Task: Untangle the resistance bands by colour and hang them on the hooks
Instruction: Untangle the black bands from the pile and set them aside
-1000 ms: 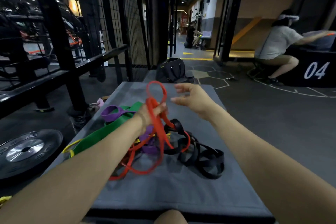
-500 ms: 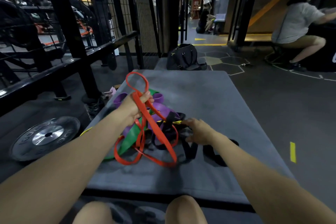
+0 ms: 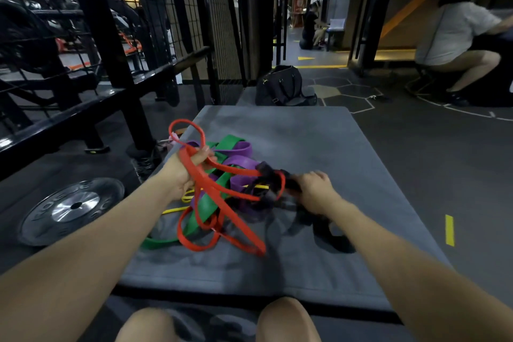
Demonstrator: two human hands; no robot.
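One grey gym mat [image 3: 319, 147], lying flat on the dark floor in front of my knees; it carries the whole tangle.

One black rack frame [image 3: 105, 64] to my left, with mesh panels behind it.

One seated person [image 3: 458, 36] far right, well apart from the mat; one more person further down the corridor, too small to detail.

One weight plate [image 3: 72, 209], flat on the floor just beside the mat's left edge.

One black bag [image 3: 283, 86] at the mat's far end.

Resistance bands, one knotted heap on the left half of the mat:
- red band [image 3: 222, 203], at least one, looped several times; exact count unclear.
- green band [image 3: 206, 208], one wide strap running under the red.
- purple band [image 3: 238, 159], folds of one or two, cannot tell.
- black band [image 3: 330, 233], blurred, count unclear.
- yellow band [image 3: 177, 209], one thin strand low in the heap.

My left hand [image 3: 186, 169]: fist closed around red band, one loop standing up above it.

My right hand [image 3: 313, 189]: fingers curled down into the black band, gripping it, touching the heap's right side.
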